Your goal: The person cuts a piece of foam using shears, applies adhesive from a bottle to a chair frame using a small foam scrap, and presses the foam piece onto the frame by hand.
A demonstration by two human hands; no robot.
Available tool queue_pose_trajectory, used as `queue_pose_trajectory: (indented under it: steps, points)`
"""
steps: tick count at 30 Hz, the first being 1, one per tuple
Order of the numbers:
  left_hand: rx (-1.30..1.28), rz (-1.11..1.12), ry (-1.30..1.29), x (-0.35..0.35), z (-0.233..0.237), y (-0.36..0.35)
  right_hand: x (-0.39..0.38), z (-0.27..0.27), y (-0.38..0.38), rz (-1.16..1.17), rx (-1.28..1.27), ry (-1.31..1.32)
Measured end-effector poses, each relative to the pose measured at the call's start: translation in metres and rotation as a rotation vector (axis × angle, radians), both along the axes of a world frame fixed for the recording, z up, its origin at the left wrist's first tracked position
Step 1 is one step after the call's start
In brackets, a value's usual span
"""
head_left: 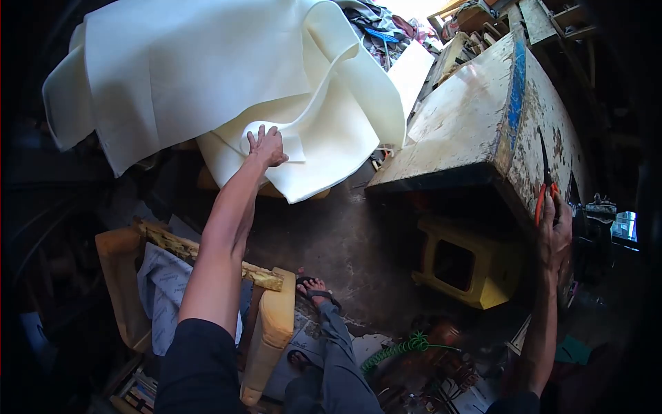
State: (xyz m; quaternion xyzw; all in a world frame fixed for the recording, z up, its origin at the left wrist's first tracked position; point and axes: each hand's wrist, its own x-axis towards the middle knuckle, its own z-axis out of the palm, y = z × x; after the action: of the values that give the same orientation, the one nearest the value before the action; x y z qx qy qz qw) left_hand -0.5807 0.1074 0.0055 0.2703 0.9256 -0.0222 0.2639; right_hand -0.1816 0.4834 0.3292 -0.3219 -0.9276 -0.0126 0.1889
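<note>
My left hand (267, 147) reaches forward over a large sheet of cream-white foam (200, 55), its fingers apart on a small curled piece of the same white material (295, 146). The foam is draped in folds, and one edge curls up at the top right of the pile. At the right, my right hand (554, 228) is closed around a pair of scissors (546, 176) with orange-red handles. Their dark blades point upward, beside the worn side of a wooden table. Whether the blades are fully shut is hard to see.
The worn wooden table (455, 117) with a blue-painted edge stands at the right, a yellow plastic stool (476, 276) beneath it. A partly stripped armchair frame with orange padding (276, 317) is close by my legs. A coiled green hose (407, 346) lies on the floor.
</note>
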Motion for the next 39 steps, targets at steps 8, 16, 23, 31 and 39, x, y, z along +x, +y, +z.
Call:
queue_pose_trajectory:
  steps: [8, 16, 23, 31, 39]
  points:
    - [1.233, 0.322, -0.123, 0.203, 0.189, -0.070, 0.001, -0.036, -0.135, -0.024, -0.478, 0.119]
    - [1.468, 1.006, -0.871, 0.447, 0.307, -0.217, -0.051, -0.036, -0.395, 0.489, -1.653, -0.645]
    - [2.409, 2.114, -0.651, 0.675, 0.252, -0.353, 0.035, -0.003, -0.551, 1.079, -1.384, -1.377]
    - [2.218, 2.293, 0.382, 0.905, 0.215, -0.596, 0.267, -0.024, -0.708, 1.459, -0.593, -1.469]
    - [1.431, 2.368, 0.150, 1.069, 0.059, -0.740, 0.421, -0.038, -0.857, 1.561, -0.572, -1.476]
